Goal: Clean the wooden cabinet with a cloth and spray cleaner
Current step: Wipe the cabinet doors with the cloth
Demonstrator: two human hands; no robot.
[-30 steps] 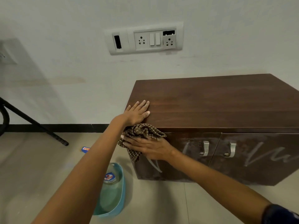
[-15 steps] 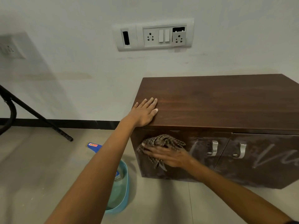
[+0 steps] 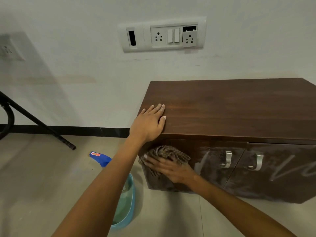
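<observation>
1. Nearest, down on the floor: a teal basin (image 3: 130, 202), with the blue head of the spray bottle (image 3: 100, 159) showing just past it. Rest hidden behind the forearm, neither one touched.
2. Next up, right hand (image 3: 169, 168): fingers spread and mostly straight, pressing the checked cloth (image 3: 168, 152) flat on the left door's front, near its left edge. No pinch, just palm pressure.
3. Looks soft, light and floppy, bunched above the fingers. Probably best to keep the palm over the middle of the wad to stop loose corners trailing.
4. Plenty of dusty smears across both doors, around the metal handles (image 3: 226, 159) too.
5. Higher, left hand (image 3: 150, 124): flat and open on the top's front-left corner, holding nothing, just bracing.
6. Wooden cabinet (image 3: 230, 108): stiff, heavy-looking, parked against the wall below the socket panel (image 3: 162, 35). Unlikely to budge.
</observation>
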